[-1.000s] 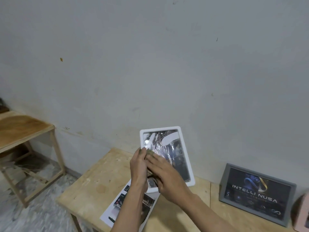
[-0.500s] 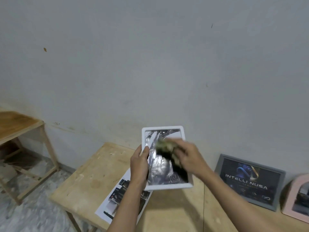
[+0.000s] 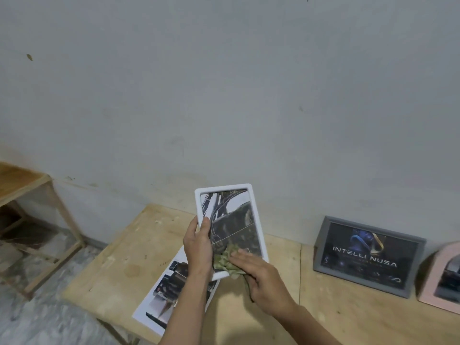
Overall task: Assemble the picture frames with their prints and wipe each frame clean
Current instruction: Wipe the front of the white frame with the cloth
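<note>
Wiping step: our left hand [image 3: 199, 247] grips white frame [image 3: 230, 230] above worktop [image 3: 323, 307]; right hand [image 3: 261, 275] presses cloth [image 3: 225, 262] on its lower glass. Next, probably: wipe upward, keeping the grip firm.

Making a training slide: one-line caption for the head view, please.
Left hand holds a white frame upright while right hand wipes its lower glass with a cloth.

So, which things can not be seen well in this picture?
- Pink frame, head view: cut off by the right edge, blurred.
- Print sheet: partly behind the left hand and forearm.
- White frame: lower corner hidden by the cloth and right hand.
- Grey frame: small text unreadable.
</note>
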